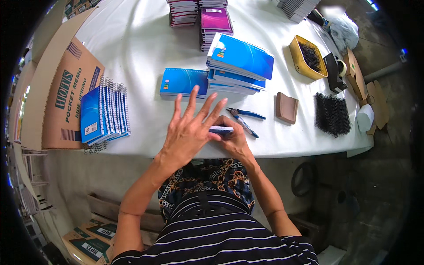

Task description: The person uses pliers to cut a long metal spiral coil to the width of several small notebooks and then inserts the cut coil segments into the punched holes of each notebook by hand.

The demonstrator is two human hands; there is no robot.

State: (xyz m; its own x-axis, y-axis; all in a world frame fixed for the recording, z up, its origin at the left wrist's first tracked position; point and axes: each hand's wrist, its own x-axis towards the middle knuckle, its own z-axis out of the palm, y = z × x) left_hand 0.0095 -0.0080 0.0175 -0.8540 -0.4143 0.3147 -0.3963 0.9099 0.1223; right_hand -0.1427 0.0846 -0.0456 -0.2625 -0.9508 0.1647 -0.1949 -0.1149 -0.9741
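My right hand (235,140) is closed around a small notebook (221,129), whose edge shows between my hands at the table's front edge. With fingers spread wide, my left hand (186,128) is raised just beside that notebook; its thumb is close to it, and I cannot tell whether they touch. Just beyond my hands lies a blue-covered notebook stack (183,82). A taller stack of blue notebooks (243,57) stands to its right. Blue-handled pliers (251,115) and a second slim blue tool (245,125) lie right of my right hand.
Spiral-bound blue notebooks (104,112) lean by a cardboard box (73,84) at left. Purple notebooks (215,20) are stacked at the back. On the right are a brown block (287,108), black spiral wires (332,115), a yellow tub (297,55) of black coils and a tape dispenser (334,73).
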